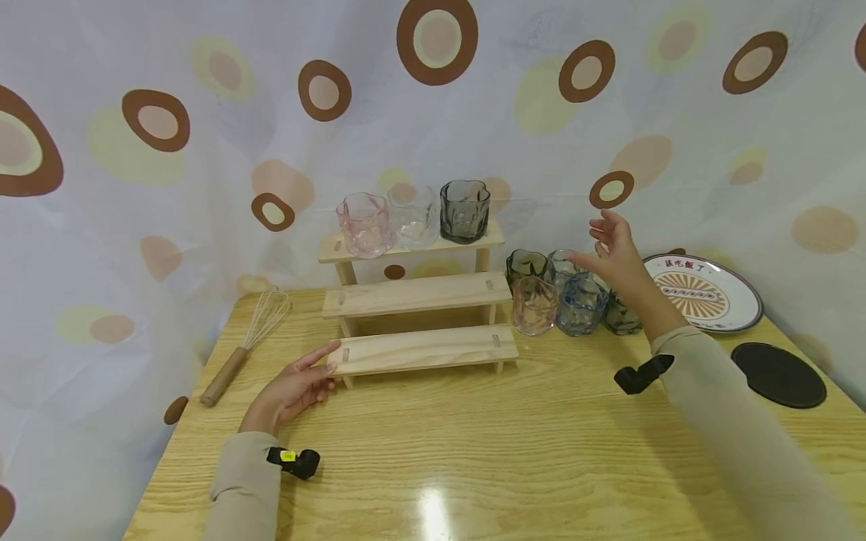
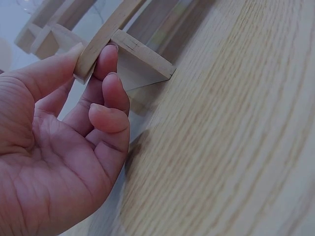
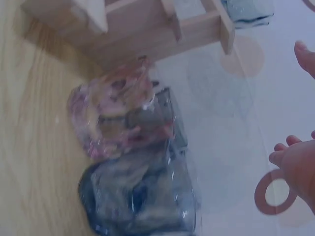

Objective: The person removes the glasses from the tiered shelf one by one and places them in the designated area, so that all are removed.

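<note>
My left hand (image 1: 298, 387) pinches the left end of the lowest step of a three-tier wooden stand (image 1: 419, 351); in the left wrist view, thumb and fingertips grip the board's edge. On the top tier stand a pink glass (image 1: 367, 224), a clear glass (image 1: 414, 222) and a dark grey glass (image 1: 465, 212). To the right of the stand, several glasses cluster on the table, among them a pink glass (image 1: 534, 308), a blue glass (image 1: 582, 304) and a dark glass (image 1: 621, 315). Above this cluster is my right hand (image 1: 617, 252), fingers apart and holding nothing.
A whisk (image 1: 246, 342) with a wooden handle lies left of the stand. At the right, a white patterned plate (image 1: 737, 300) stands near the dotted curtain (image 1: 433, 135), with a black oval mat (image 1: 778, 374) in front of it on the wooden table (image 1: 419, 443).
</note>
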`<state>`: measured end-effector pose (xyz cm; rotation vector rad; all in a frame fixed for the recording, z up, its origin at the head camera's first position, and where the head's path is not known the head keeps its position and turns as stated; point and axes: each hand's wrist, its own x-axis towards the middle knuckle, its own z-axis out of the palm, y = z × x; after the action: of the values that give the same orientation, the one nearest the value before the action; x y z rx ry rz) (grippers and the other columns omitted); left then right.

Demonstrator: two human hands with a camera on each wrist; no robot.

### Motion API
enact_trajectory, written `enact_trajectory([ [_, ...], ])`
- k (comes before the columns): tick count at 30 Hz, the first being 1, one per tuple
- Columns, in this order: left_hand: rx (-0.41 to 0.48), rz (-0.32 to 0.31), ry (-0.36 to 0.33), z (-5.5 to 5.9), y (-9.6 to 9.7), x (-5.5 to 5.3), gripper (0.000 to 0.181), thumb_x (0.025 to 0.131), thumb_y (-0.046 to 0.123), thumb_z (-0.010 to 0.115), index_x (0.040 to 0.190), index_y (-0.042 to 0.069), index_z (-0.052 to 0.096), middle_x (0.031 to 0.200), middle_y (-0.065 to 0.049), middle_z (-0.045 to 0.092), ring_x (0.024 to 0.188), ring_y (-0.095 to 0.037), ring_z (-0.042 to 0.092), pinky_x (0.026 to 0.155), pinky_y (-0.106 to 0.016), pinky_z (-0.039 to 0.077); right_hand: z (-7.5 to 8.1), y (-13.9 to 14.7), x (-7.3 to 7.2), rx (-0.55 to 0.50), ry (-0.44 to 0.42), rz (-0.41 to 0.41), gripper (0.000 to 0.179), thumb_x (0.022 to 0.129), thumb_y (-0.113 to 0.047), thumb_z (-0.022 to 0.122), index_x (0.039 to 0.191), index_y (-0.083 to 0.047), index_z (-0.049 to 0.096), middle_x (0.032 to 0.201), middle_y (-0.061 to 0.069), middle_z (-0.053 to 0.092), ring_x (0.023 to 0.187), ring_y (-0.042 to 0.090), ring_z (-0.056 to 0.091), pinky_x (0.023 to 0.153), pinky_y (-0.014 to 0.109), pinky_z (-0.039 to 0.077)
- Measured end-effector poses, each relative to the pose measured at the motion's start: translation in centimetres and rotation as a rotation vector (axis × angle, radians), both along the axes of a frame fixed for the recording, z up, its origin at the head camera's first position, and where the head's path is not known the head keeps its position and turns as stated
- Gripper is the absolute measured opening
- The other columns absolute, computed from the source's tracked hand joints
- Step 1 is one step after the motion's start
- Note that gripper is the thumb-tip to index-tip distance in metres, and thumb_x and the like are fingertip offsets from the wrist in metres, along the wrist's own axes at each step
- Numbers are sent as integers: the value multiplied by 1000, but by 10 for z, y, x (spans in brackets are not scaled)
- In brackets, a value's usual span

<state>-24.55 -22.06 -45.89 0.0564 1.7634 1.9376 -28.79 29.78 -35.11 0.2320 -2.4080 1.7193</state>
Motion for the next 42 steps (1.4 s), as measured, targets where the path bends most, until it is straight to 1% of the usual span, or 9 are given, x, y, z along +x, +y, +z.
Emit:
enact_trajectory([
  [7,-6,1,3,-1,-4,-2,58,98,16,53,151,18,29,89,0,65,73,-7,56,58,-20,43,11,-35,-21,-52,11,103,95,87,-15,69,151,-11,-1,152,16,13,141,29,15,114,40,14],
  [12,5,8,-10,-2,-4,-2,59,97,16,54,150,18,29,87,0,66,71,-7,56,57,-20,43,15,-58,-36,-41,-26,158,96,87,-20,70,152,-13,-2,153,14,12,142,28,15,114,42,14],
  [17,5,17,-18,-2,-3,-1,59,97,15,54,150,18,29,86,-1,63,71,-7,55,58,-20,43,20,-77,-47,-64,-50,197,95,88,-19,68,152,-15,-2,154,12,13,141,26,16,113,44,17],
  [25,-3,1,-3,1,-2,-3,61,97,15,55,151,15,27,84,0,64,71,-8,55,58,-20,43,30,-105,-59,-67,-56,206,95,87,-28,69,152,-19,1,153,8,16,141,24,19,111,44,24],
  [30,-9,8,-7,2,-2,-3,60,97,16,55,150,16,29,84,-1,63,71,-8,55,58,-21,43,32,-119,-70,-64,-101,180,95,85,-31,71,152,-24,4,154,8,12,141,23,17,110,44,25],
  [33,-3,11,-7,2,-1,-2,59,97,15,55,150,17,30,85,-1,62,71,-8,55,58,-21,43,34,-126,-77,-59,-114,163,95,85,-33,70,152,-24,4,155,7,10,142,23,14,111,43,24],
  [35,4,8,-7,1,-1,-2,58,97,15,55,150,17,31,85,-1,62,71,-8,55,58,-21,42,35,-129,-81,-76,-111,165,94,86,-32,70,152,-23,3,154,7,13,141,20,15,110,41,25],
  [39,15,0,-5,0,-1,-2,57,97,14,54,150,18,32,85,0,63,71,-9,56,58,-22,43,36,-136,-85,-131,-90,192,93,87,-25,69,152,-17,3,145,7,25,126,16,28,100,35,34],
  [42,18,0,-5,-2,-1,-3,56,98,13,53,150,18,32,85,0,64,71,-8,56,58,-21,43,35,-140,-86,-142,-78,198,91,87,-21,69,151,-14,5,140,7,30,111,16,31,91,33,37],
])
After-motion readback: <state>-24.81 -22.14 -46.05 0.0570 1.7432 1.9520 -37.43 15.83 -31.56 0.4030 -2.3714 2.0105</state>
